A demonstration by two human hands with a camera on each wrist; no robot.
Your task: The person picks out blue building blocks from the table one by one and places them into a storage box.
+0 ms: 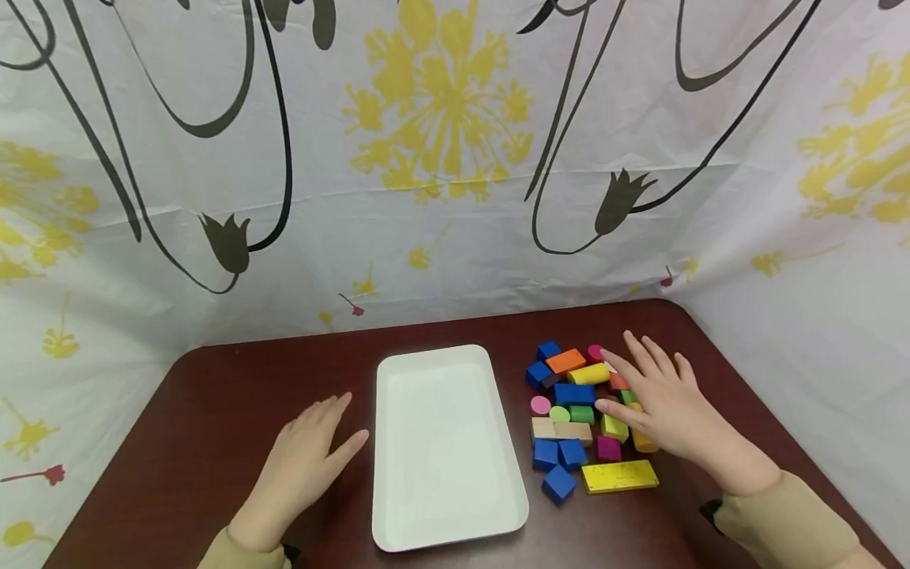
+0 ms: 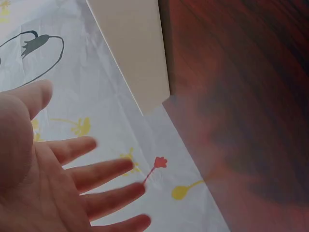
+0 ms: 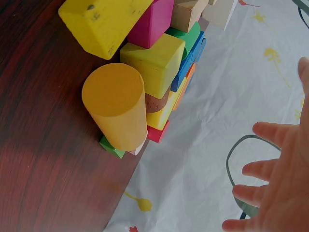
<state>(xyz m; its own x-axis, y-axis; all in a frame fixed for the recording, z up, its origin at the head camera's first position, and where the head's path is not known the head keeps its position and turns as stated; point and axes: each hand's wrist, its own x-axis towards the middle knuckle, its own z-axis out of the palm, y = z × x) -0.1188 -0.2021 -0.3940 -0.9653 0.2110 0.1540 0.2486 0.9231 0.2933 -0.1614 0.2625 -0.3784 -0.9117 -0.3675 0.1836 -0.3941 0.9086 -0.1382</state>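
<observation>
A white rectangular tray (image 1: 444, 442) lies bare at the middle of the table. Left of it is my left hand (image 1: 302, 458), fingers extended and thumb spread toward the tray's edge, holding nothing. My right hand (image 1: 668, 399) hovers over the right side of a group of coloured wooden blocks, fingers spread, gripping none. Among them are a long yellow block (image 1: 621, 477), a blue block (image 1: 558, 484), an orange block (image 1: 565, 362) and a magenta block (image 1: 608, 448). In the right wrist view an orange-yellow cylinder (image 3: 116, 104) stands near a yellow block (image 3: 157, 63). My right hand partly hides some blocks.
The dark red-brown table (image 1: 213, 442) has rounded far corners. Behind it and along both sides hangs a white cloth (image 1: 306, 197) with yellow and grey flower prints. The blocks sit close together right of the tray, several touching each other.
</observation>
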